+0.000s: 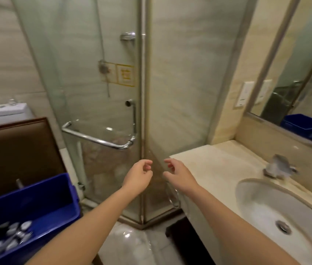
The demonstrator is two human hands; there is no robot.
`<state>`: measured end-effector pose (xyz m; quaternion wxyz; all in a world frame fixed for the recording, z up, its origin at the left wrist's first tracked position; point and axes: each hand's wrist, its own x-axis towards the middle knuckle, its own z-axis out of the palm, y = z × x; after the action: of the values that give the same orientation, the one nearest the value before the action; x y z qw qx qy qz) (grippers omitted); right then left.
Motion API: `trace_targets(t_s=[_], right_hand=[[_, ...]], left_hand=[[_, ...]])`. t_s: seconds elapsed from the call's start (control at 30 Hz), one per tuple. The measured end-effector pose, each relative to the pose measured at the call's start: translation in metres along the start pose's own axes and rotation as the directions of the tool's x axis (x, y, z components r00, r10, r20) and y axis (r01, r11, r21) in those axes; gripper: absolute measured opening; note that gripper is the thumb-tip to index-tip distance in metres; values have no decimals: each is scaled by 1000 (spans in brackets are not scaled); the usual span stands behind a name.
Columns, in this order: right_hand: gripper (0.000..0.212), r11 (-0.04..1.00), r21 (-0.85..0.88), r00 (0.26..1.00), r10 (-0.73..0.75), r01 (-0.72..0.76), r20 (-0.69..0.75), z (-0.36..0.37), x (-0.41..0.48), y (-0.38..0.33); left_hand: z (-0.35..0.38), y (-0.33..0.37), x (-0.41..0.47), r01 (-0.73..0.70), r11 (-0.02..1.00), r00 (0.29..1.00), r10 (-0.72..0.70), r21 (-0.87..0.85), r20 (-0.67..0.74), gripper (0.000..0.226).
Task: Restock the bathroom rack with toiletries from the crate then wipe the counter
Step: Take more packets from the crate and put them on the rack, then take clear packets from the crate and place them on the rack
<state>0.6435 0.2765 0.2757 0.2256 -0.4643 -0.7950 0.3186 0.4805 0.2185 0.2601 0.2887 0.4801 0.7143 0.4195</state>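
In the head view, the left hand and the right hand are held out side by side, close together but apart, in front of the metal post where two panes of the glass shower enclosure meet. The fingers of the left hand are loosely curled toward the palm and nothing is held in them. The fingers of the right hand are slightly spread and gently bent, and nothing is held there either. The blue crate is seen at the lower left, beside the left forearm, with the toiletries, small capped bottles, lying blurred in its bottom. The pale stone desk is found at the right, just beyond the right hand, with a white sink set into it and a chrome tap behind the basin. A mirror is mounted above the desk. A chrome towel bar is fixed across the shower door, and a small chrome holder is seen high up behind the glass. A toilet cistern is visible at the far left, behind a brown panel.
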Motion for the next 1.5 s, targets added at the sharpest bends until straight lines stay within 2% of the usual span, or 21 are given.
trace_targets(t_s=[0.23,0.47,0.83,1.07,1.37,1.5], right_hand=[[49,992,-25,973,-117,124,197,80,28,-56],[48,970,24,898,-232,240,373,157,66,-106],[50,912,151,667,-384,381,638,276,126,-179],[51,883,218,512,-425,416,747,336,142,-196],[49,891,216,401,-382,399,833,396,150,-205],[49,903,193,396,-350,383,849,425,153,-210]], left_hand=[[-79,-59,-23,160,987,972,-162,-25,-171,32],[-143,-117,-43,306,949,908,-315,-78,-276,33],[-218,-191,-45,500,851,690,-504,-161,-520,34],[-235,-226,-60,585,764,524,-612,-272,-592,33],[-248,-266,-81,639,674,384,-697,-370,-606,33],[-262,-294,-85,661,644,372,-727,-384,-578,33]])
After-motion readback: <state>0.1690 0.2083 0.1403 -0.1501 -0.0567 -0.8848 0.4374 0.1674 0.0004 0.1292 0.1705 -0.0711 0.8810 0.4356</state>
